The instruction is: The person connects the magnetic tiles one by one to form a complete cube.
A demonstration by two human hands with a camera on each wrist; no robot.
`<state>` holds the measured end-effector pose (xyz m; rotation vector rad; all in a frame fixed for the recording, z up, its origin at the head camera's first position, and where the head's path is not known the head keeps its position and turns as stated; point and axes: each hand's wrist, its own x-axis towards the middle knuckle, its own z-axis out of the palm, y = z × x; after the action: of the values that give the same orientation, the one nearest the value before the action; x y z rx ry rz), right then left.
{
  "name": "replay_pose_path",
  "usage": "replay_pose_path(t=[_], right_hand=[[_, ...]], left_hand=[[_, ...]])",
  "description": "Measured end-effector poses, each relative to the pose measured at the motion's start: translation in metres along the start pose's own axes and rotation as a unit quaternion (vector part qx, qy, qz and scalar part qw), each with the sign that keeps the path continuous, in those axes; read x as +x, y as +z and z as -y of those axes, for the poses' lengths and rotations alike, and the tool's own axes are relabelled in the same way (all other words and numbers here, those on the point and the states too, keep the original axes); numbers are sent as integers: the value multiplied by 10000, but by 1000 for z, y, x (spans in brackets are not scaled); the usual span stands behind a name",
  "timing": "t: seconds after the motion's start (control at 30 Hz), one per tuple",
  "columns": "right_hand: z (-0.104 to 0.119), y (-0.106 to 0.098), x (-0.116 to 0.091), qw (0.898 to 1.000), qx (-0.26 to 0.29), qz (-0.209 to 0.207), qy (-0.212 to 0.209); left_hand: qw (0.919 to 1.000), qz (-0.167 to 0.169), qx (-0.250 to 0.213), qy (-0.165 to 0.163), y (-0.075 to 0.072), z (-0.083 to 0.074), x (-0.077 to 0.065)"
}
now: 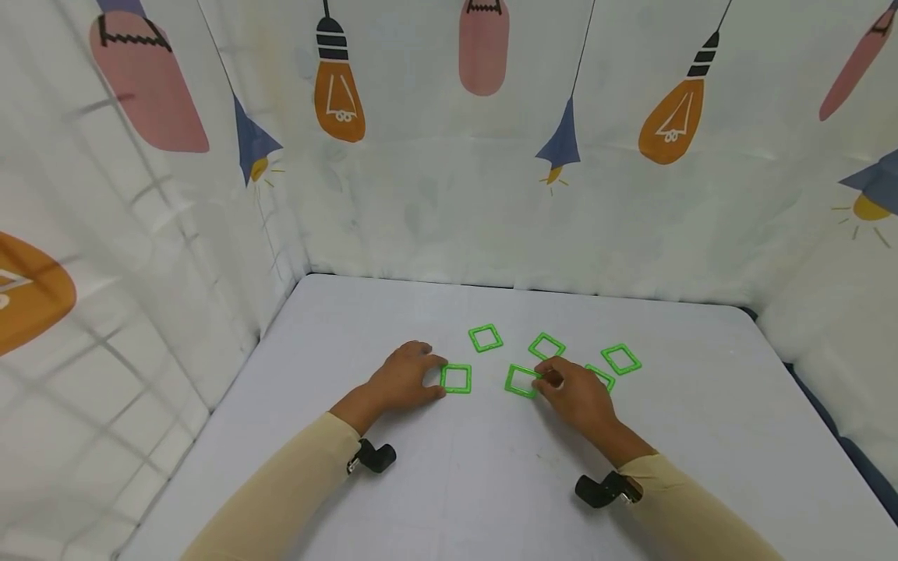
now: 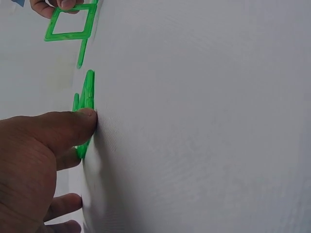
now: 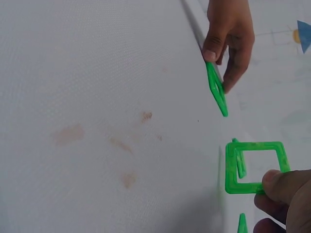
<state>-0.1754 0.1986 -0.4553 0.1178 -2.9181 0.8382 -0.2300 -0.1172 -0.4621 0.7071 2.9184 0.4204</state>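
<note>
6 green square frames total, 2 in hand, 4 loose. Left hand (image 1: 403, 378): thumb and finger pinch the left square (image 1: 469, 379) at the worktop (image 1: 491, 483); that square is the landmark. Right of it, right hand (image 1: 578, 393), thumb and fingers gripping the right square (image 3: 231, 167) by one edge, tilted up. Loose ones: first square (image 1: 490, 347) beyond landmark, slightly right; second square (image 1: 554, 341) beyond, further right; third square (image 1: 630, 368) beyond, furthest right; fourth square (image 1: 600, 372) well right, partly hidden by right hand. 2 black wrist devices (image 1: 377, 456), nearer the person than landmark. Wall cloth (image 1: 421, 202) beyond landmark: 3 orange bulbs (image 1: 340, 101), 3 blue lamps (image 1: 561, 140), 3 pink shapes (image 1: 484, 51) printed.
</note>
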Motion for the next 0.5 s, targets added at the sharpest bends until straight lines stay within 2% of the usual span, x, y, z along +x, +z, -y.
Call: replay_pose_path(t=[0.37,0.5], right_hand=[[-7,-9,-5,9991,-27,-155,-405],[-9,-12,-6,9990,-42,-163,-424]], left_hand=[[9996,158,-181,138,-1,-8,-4],[9995,153,-161,211,0,-10,-4]])
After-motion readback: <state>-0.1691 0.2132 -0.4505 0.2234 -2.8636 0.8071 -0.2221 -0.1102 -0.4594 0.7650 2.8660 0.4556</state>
